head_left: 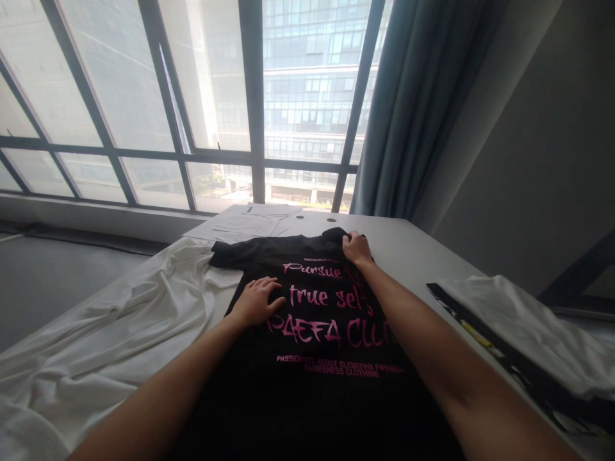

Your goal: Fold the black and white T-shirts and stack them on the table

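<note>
A black T-shirt [312,397] with pink lettering lies spread on the white table [398,240], its collar end toward the window. My left hand [259,301] rests flat on the shirt's left side, beside the printed words, with its fingers stretched out. At the upper right, my right hand [356,248] has its fingers curled over the shirt's shoulder and sleeve area, gripping the cloth there. The right sleeve looks bunched or folded by that hand. The left sleeve points out to the side.
Crumpled white cloth [158,320] covers the table's left side. Several paper sheets [250,221] lie at the far end. A pile of folded clothes [538,333] sits on the right. Beyond stand large windows [307,115] and a grey-blue curtain [413,109].
</note>
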`<move>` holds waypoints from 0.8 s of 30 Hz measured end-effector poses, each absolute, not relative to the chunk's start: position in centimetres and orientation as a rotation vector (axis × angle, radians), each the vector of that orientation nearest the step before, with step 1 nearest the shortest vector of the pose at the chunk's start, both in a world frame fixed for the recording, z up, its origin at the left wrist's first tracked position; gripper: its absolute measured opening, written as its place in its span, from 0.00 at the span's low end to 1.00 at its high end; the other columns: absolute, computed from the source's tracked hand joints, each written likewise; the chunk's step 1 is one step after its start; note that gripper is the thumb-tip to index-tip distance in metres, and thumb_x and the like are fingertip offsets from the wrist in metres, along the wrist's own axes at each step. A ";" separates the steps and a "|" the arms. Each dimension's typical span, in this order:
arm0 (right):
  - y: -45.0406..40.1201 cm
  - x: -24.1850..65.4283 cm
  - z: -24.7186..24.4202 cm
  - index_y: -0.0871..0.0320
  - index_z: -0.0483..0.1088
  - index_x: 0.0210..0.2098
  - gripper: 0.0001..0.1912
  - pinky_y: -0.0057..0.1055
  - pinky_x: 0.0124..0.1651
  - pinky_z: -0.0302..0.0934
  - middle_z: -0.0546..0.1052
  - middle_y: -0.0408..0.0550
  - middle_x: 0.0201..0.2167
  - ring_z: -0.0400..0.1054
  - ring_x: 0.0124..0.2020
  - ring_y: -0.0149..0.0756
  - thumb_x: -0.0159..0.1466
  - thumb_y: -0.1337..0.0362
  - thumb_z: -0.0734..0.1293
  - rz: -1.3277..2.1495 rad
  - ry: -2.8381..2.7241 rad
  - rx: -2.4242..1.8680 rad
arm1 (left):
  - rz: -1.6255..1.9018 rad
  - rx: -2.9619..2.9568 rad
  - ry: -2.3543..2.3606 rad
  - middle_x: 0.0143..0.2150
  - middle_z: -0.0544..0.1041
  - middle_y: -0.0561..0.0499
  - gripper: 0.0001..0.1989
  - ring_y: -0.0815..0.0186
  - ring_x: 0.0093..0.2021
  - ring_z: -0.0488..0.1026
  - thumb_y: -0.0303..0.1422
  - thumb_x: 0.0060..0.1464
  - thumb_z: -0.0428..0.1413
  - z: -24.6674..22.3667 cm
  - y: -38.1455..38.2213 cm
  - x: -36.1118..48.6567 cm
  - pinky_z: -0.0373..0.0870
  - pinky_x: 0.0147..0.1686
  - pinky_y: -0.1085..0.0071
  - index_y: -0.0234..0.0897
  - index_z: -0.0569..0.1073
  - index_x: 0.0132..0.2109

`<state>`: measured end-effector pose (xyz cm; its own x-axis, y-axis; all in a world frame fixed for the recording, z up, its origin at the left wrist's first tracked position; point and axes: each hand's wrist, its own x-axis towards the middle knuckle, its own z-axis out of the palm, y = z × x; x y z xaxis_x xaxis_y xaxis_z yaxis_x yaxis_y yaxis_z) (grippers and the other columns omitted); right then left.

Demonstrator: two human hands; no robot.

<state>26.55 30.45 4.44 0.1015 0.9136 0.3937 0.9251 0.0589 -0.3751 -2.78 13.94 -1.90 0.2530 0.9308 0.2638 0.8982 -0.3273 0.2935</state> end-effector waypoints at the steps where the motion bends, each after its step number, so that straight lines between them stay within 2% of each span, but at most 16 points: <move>1: 30.5 26.0 4.5 0.63 0.69 0.56 0.22 0.36 0.56 0.60 0.76 0.62 0.51 0.70 0.54 0.48 0.72 0.58 0.54 -0.008 -1.808 -1.798 | 0.601 2.421 1.772 0.65 0.69 0.46 0.22 0.53 0.67 0.60 0.46 0.60 0.53 -1.9 14.0 -2.8 0.53 0.66 0.52 0.40 0.74 0.56; 4: 30.0 24.3 4.0 0.61 0.66 0.60 0.25 0.34 0.58 0.59 0.74 0.59 0.56 0.68 0.57 0.46 0.69 0.53 0.60 0.223 -2.059 -1.740 | 0.605 2.432 1.762 0.65 0.69 0.47 0.22 0.53 0.67 0.61 0.46 0.60 0.53 -1.9 14.0 -2.8 0.54 0.66 0.53 0.41 0.74 0.56; 7: 28.9 23.4 3.0 0.61 0.63 0.64 0.38 0.33 0.63 0.56 0.67 0.59 0.64 0.63 0.63 0.46 0.61 0.47 0.69 0.503 -2.382 -1.692 | 0.608 2.429 1.760 0.65 0.69 0.47 0.22 0.53 0.67 0.61 0.46 0.59 0.53 -1.8 14.0 -2.8 0.55 0.66 0.53 0.41 0.74 0.56; 10: 27.7 24.5 2.8 0.60 0.62 0.65 0.41 0.32 0.66 0.53 0.62 0.57 0.67 0.58 0.66 0.47 0.60 0.44 0.69 0.482 -2.442 -1.638 | 0.615 2.425 1.764 0.65 0.69 0.47 0.22 0.53 0.66 0.62 0.47 0.59 0.53 -1.8 14.1 -2.8 0.55 0.66 0.53 0.41 0.74 0.56; 16: 24.1 31.2 4.5 0.60 0.72 0.55 0.25 0.33 0.55 0.63 0.75 0.55 0.55 0.70 0.55 0.47 0.64 0.52 0.67 0.234 -2.420 -1.893 | 0.616 2.451 1.761 0.64 0.70 0.47 0.23 0.52 0.66 0.62 0.47 0.59 0.52 -2.2 14.3 -3.0 0.55 0.66 0.53 0.42 0.74 0.55; 19: 21.3 34.6 5.1 0.60 0.74 0.51 0.23 0.33 0.51 0.65 0.77 0.56 0.51 0.72 0.52 0.47 0.62 0.51 0.69 0.164 -2.375 -2.051 | 0.620 2.460 1.759 0.64 0.70 0.47 0.24 0.52 0.66 0.62 0.49 0.59 0.51 -2.3 14.5 -3.1 0.56 0.65 0.53 0.41 0.74 0.56; 21: 19.2 36.2 5.3 0.60 0.73 0.50 0.26 0.33 0.46 0.68 0.78 0.58 0.48 0.74 0.48 0.47 0.61 0.48 0.69 0.310 -2.318 -2.154 | 0.635 2.458 1.753 0.64 0.70 0.46 0.25 0.52 0.66 0.63 0.49 0.59 0.51 -2.4 14.5 -3.1 0.56 0.65 0.54 0.41 0.74 0.56; 24: 16.1 37.5 5.5 0.62 0.73 0.48 0.30 0.33 0.38 0.70 0.80 0.57 0.38 0.77 0.39 0.44 0.60 0.42 0.68 0.823 -2.218 -2.254 | 0.668 2.464 1.742 0.62 0.72 0.45 0.24 0.53 0.64 0.65 0.48 0.58 0.52 -2.3 14.2 -3.1 0.57 0.65 0.56 0.40 0.75 0.54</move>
<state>37.50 16.11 5.48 -0.0441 0.9012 -0.4312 0.9644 -0.0743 -0.2539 -3.12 14.25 -2.30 0.2714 0.9091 0.3161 0.8873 -0.3636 0.2838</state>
